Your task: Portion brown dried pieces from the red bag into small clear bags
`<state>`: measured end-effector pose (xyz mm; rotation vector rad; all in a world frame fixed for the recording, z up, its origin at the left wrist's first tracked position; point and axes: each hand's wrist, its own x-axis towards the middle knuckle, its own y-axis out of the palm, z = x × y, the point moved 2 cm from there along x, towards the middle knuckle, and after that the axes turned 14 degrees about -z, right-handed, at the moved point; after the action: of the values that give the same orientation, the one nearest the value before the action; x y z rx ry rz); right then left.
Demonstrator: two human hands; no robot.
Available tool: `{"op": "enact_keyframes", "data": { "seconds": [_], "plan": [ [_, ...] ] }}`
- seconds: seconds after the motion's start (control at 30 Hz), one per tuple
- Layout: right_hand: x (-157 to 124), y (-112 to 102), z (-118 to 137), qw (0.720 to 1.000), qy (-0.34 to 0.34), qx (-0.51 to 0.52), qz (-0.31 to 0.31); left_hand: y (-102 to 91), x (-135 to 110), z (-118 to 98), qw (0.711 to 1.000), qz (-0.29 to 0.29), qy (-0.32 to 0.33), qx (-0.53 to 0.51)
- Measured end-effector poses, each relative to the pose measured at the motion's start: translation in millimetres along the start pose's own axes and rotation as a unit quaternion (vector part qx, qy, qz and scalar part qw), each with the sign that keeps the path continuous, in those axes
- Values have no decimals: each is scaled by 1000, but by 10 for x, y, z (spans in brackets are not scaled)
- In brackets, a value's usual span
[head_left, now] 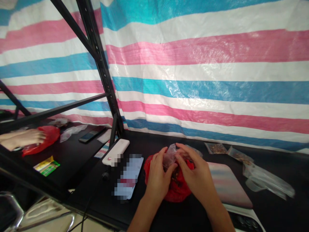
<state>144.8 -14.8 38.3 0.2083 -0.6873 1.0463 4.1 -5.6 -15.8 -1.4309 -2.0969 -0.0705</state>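
Both my hands are over a red plastic bag point(177, 194) on the black table, its middle opened to show small dark brown bits. My left hand point(158, 172) has its fingers closed on the left side of a small clear plastic bag point(171, 154). From the other side my right hand point(191, 164) pinches the same clear bag, thumb and fingers curled at its edge. What lies inside the clear bag is mostly hidden by my fingers.
To the left lie a phone point(129, 180) and a white power bank point(117, 151). Rightward are a pinkish-grey flat case point(229, 183), filled clear packets point(217, 148) and loose clear bags point(267, 178). Beyond a black metal post point(101, 71), another person's hand point(26, 138) touches a red bag point(51, 137).
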Motion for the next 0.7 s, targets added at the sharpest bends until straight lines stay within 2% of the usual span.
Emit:
{"op": "enact_keyframes", "data": {
  "seconds": [0.27,0.5,0.63,0.7],
  "plan": [
    [17,0,123,998,-39,-12,-49,2,54,-128,1000,-12,2,7],
    [11,-50,116,996,-77,-33,-32,-34,47,-168,999,-20,22,14],
    [91,-218,21,994,-66,-69,-51,-63,28,-131,999,-41,29,17],
    [156,-415,-96,989,-53,-96,-96,-97,36,-120,997,-52,52,26]
  ]
}}
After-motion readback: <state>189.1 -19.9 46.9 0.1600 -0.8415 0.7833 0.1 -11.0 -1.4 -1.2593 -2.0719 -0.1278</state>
